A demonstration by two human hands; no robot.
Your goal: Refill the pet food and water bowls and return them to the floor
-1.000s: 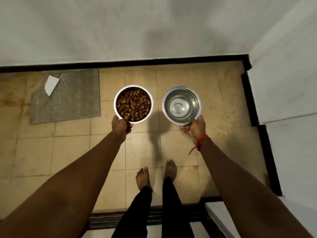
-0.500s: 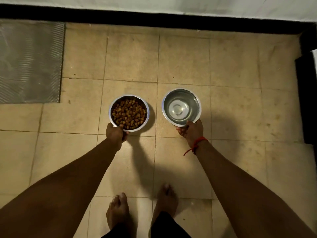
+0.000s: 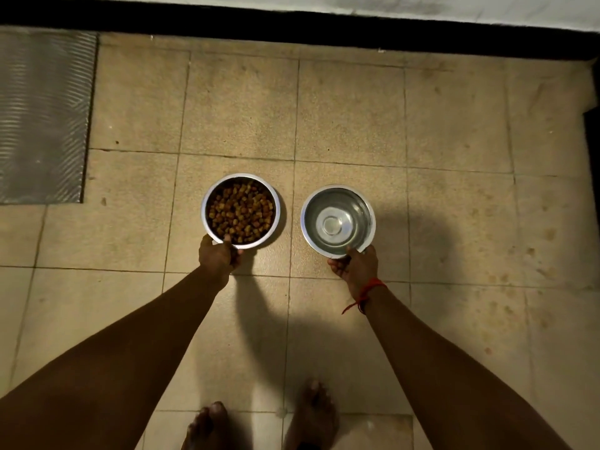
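Beige floor tiles point(image 3: 350, 118) fill the room's corner, edged along the top of the frame by a black skirting band point(image 3: 292, 27), with a grey ribbed mat point(image 3: 42, 118) at the upper left. At the middle of the frame sit the two task items side by side and apart, a tile joint running between them: a round steel bowl heaped with brown kibble point(image 3: 241, 211) on the left and a round steel bowl holding clear water point(image 3: 337, 220) on the right.

The person's left hand point(image 3: 219, 254) grips the kibble bowl at its near rim, thumb over the edge and fingers curled beneath. The right hand point(image 3: 357, 264), a red thread point(image 3: 367, 292) at its wrist, grips the water bowl's near rim the same way. Each bowl lies straight up the frame from the hand holding it, so neither arm has to cross.

I cannot tell whether the bases rest on the tiles or hang just above. By my reckoning both are filled and only the release remains: fingers loosen, hands draw back toward the bare feet point(image 3: 207, 427) at the bottom, water bowl kept level.
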